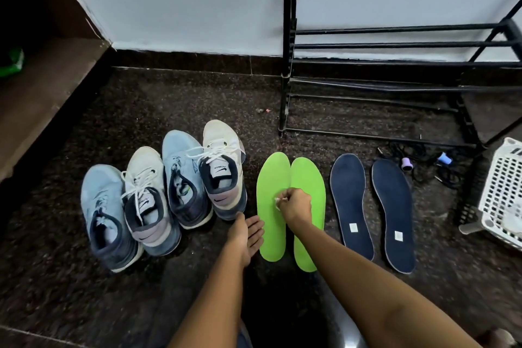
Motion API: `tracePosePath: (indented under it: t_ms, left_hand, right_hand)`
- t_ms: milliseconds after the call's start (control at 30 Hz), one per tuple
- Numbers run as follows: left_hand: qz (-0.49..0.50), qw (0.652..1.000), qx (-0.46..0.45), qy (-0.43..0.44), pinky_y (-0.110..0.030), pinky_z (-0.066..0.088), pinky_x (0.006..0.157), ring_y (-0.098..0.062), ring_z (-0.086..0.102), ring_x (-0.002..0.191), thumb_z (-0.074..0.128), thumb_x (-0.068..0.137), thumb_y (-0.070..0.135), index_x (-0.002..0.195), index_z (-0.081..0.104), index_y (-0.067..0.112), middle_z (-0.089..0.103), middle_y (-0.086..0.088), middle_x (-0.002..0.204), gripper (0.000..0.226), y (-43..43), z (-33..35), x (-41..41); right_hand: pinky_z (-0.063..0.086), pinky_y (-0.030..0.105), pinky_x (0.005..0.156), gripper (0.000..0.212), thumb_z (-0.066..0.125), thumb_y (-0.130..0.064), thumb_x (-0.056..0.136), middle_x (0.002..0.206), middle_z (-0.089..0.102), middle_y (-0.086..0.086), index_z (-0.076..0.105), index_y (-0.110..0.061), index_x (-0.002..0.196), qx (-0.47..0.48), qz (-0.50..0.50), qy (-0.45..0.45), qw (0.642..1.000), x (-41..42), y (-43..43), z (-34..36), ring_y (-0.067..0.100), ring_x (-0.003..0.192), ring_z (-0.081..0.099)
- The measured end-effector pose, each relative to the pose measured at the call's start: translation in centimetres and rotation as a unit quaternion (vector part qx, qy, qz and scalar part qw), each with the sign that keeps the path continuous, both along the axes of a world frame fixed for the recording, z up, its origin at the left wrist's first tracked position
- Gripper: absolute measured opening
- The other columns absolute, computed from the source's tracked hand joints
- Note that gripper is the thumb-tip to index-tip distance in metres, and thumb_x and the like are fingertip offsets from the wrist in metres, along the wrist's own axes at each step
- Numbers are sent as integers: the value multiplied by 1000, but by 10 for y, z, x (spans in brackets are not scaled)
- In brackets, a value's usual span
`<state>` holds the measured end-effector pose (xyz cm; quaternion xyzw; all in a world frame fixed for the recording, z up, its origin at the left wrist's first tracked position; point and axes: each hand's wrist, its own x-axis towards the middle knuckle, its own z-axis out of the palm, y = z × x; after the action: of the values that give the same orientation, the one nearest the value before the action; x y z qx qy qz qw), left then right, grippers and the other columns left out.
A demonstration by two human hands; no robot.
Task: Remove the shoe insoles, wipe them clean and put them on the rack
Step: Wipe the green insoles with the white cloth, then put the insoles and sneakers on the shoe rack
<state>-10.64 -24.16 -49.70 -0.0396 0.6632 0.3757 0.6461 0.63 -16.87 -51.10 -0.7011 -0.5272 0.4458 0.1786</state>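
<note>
Two green insoles (271, 178) lie side by side on the dark floor. My right hand (293, 205) hovers over them and pinches a small white wipe (278, 200) against the left green insole. My left hand (247, 234) rests with straight fingers on the floor at that insole's left edge. Two dark blue insoles (348, 200) lie flat to the right. Several shoes stand in a row on the left: two light blue (104, 206) and two white ones (147, 195). The black metal rack (395, 45) stands at the back right.
A white perforated plastic basket (500, 192) sits at the far right beside the rack. Black cords with small purple and blue caps (423, 162) lie on the floor near the rack's foot. A wooden shelf unit (42, 87) borders the left. The wall closes the back.
</note>
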Motion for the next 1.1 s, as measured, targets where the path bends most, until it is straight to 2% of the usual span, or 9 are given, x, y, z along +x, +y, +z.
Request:
tracePosePath:
  t_ms: [167, 400, 533, 633, 733, 767, 867, 967, 1100]
  left_hand:
    - [-9, 1000, 5, 14, -34, 41, 96, -26, 47, 131, 19, 105, 45, 131, 53, 5, 54, -13, 139, 59, -1, 5, -1]
    - [-34, 998, 18, 42, -34, 41, 97, -26, 49, 129, 21, 105, 42, 130, 54, 5, 55, -12, 138, 56, 0, 31, 11]
    - [-59, 996, 35, 60, -34, 41, 97, -25, 50, 128, 22, 105, 40, 130, 54, 5, 55, -11, 137, 54, 8, 63, 31]
    - [-92, 991, 60, 74, -35, 41, 103, -24, 51, 127, 22, 106, 38, 133, 52, 4, 54, -11, 139, 53, 16, 96, 56]
    - [-122, 985, 102, 59, -33, 45, 96, -24, 57, 119, 22, 106, 38, 137, 47, 1, 50, -15, 142, 54, 27, 131, 93]
    - [-136, 982, 116, 56, -33, 43, 98, -24, 55, 122, 23, 106, 38, 136, 48, 1, 50, -15, 142, 55, 31, 145, 109]
    - [-179, 971, 151, 51, -36, 36, 109, -26, 47, 132, 21, 105, 42, 135, 50, 3, 52, -14, 140, 57, 40, 174, 156]
    - [-215, 959, 176, 48, -34, 39, 102, -27, 50, 129, 17, 104, 45, 131, 54, 4, 55, -14, 137, 61, 51, 195, 204]
    - [-264, 946, 187, 28, -35, 40, 95, -28, 51, 127, 13, 103, 50, 125, 58, 4, 58, -13, 133, 68, 68, 212, 281]
  right_hand:
    - [49, 22, 70, 15, 67, -8, 81, 78, 69, 5, 64, -16, 69, -17, -16, 26, 999, -1, -2, 0, 20, 76, 64]
    - [45, 17, 63, 12, 69, -7, 80, 72, 67, 3, 66, -12, 69, 10, -4, 56, 998, 22, -9, 28, 14, 70, 61]
    - [40, 5, 52, 11, 69, -6, 80, 70, 67, 1, 68, -8, 69, 25, -6, 46, 999, 63, -12, 64, 8, 68, 60]
    - [42, 13, 58, 16, 71, -7, 77, 66, 66, -1, 66, -13, 63, 45, -13, 30, 998, 103, -11, 97, 8, 67, 60]
    - [43, 15, 55, 30, 67, -4, 75, 54, 60, -9, 60, -21, 50, 75, -40, 9, 996, 151, -10, 136, 3, 55, 54]
    - [45, 18, 56, 31, 67, -4, 75, 52, 59, -9, 60, -21, 49, 88, -55, 3, 995, 171, -10, 151, 4, 54, 54]
    - [52, 26, 64, 26, 70, -9, 72, 60, 65, 2, 60, -20, 51, 116, -94, -29, 988, 226, -8, 188, 15, 62, 61]
    - [45, 22, 60, 19, 69, -11, 70, 62, 64, 3, 62, -16, 53, 131, -132, -69, 980, 286, -3, 222, 16, 66, 62]
    - [53, 27, 68, 12, 67, -13, 68, 71, 69, 4, 65, -15, 57, 153, -228, -86, 958, 380, 0, 256, 21, 75, 67]
